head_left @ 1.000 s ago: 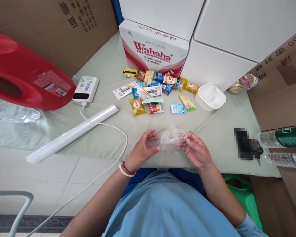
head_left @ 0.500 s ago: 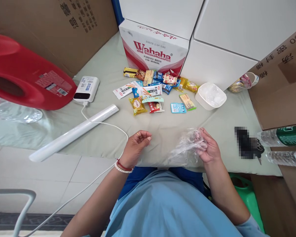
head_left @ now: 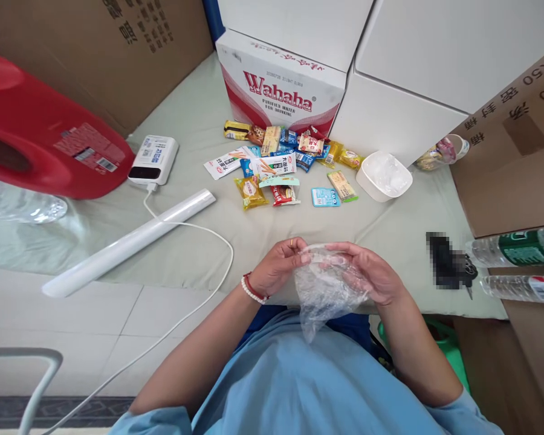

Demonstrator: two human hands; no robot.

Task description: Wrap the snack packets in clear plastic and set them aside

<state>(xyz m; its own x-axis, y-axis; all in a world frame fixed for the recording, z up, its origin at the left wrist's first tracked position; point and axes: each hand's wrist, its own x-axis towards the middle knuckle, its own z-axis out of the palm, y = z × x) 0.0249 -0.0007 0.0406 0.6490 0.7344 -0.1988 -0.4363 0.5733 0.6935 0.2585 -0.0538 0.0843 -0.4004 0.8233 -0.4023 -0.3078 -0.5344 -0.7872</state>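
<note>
A crumpled sheet of clear plastic film (head_left: 324,296) hangs between my two hands, in front of my shirt at the table's near edge. My left hand (head_left: 283,263) pinches its upper left corner between thumb and fingers. At the upper right, the fingers of my right hand (head_left: 372,272) are closed on the film, partly seen through it. Beyond the hands lie a light blue packet (head_left: 325,197) and a wrapped biscuit bar (head_left: 343,185). A white tub (head_left: 375,186) with crumpled clear plastic inside stands to their right.
Several snack packets (head_left: 272,163) are heaped before a Wahaha water carton (head_left: 281,90). A roll of film (head_left: 131,241), a white cable (head_left: 208,226), a power bank (head_left: 154,158) and a red jug (head_left: 49,133) lie left. Plastic bottles (head_left: 526,248) lie right, near a cardboard box (head_left: 517,163).
My left hand has moved right and taken hold of the film. My right hand has shifted slightly left, and the film now hangs between both hands. The view has shifted slightly.
</note>
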